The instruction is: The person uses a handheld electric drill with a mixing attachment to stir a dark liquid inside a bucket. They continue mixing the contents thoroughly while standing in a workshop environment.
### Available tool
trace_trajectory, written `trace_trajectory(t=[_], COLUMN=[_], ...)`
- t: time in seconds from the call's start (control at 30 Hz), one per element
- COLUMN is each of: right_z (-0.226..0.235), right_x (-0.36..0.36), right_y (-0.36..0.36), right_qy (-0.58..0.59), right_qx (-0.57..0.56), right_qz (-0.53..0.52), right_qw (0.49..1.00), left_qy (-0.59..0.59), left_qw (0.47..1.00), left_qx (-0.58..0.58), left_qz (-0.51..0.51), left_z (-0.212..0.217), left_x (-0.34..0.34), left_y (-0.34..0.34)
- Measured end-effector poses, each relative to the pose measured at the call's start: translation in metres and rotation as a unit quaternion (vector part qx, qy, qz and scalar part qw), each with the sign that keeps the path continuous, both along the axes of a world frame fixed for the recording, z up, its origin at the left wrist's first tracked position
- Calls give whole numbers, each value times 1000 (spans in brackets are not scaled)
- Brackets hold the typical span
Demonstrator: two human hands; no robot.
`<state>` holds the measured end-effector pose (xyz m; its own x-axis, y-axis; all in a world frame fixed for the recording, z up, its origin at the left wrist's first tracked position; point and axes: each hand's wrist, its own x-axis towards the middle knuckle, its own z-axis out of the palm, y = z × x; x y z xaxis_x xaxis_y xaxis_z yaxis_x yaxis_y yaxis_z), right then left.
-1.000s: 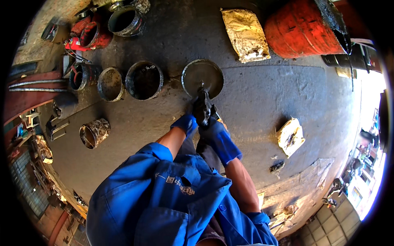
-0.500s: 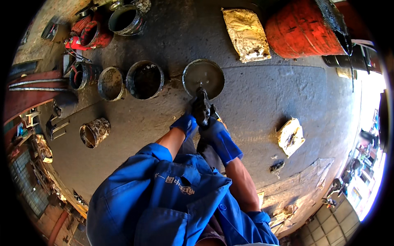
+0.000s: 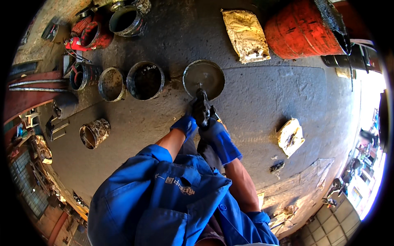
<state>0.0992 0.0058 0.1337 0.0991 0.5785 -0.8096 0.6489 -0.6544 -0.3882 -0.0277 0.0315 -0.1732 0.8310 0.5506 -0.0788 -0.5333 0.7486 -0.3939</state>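
In blue gloves, my left hand (image 3: pixel 186 124) and my right hand (image 3: pixel 213 130) are closed on either side of a dark handheld power mixer (image 3: pixel 201 110). Its front end points down into a round bucket of smooth grey-brown liquid (image 3: pixel 211 78), where a short bit of shaft shows at the surface. Whatever sits on the shaft below is hidden by the liquid. The tool's body and my gloves cover the near side of the bucket, and my fingers are partly hidden behind the tool.
Left of the bucket stand a dark-filled bucket (image 3: pixel 145 81), a tan-coated bucket (image 3: pixel 111 84) and a black pail (image 3: pixel 80 76). A stained bucket (image 3: pixel 95 133) lies nearer. Beyond are a yellow sack (image 3: pixel 246 36) and a red drum (image 3: pixel 301 28); a crumpled bag (image 3: pixel 291 138) lies right.
Almost nothing differs. Both hands keep their hold on the mixer, and its shaft stays in the same bucket.
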Motion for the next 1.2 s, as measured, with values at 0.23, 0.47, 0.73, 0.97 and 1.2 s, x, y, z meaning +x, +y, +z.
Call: trace_trajectory(t=[0.23, 0.47, 0.73, 0.97, 1.2], right_z=[-25, -23, -35, -55, -65], right_x=[6, -1, -1, 2, -2], right_y=[-12, -15, -17, -26, -31], right_qy=[39, -2, -20, 33, 34], right_qx=[1, 14, 17, 15, 63], right_qz=[11, 22, 24, 9, 13], right_qw=[999, 1000, 999, 999, 997], left_qy=[-85, -56, -36, -185, -11], left_qw=[996, 998, 998, 981, 1000], left_qx=[-3, -13, -49, -37, 8], left_qz=[-7, 10, 32, 49, 3], left_z=[23, 10, 40, 44, 3], left_x=[6, -7, 0, 9, -12], left_y=[-6, -5, -4, -6, -13])
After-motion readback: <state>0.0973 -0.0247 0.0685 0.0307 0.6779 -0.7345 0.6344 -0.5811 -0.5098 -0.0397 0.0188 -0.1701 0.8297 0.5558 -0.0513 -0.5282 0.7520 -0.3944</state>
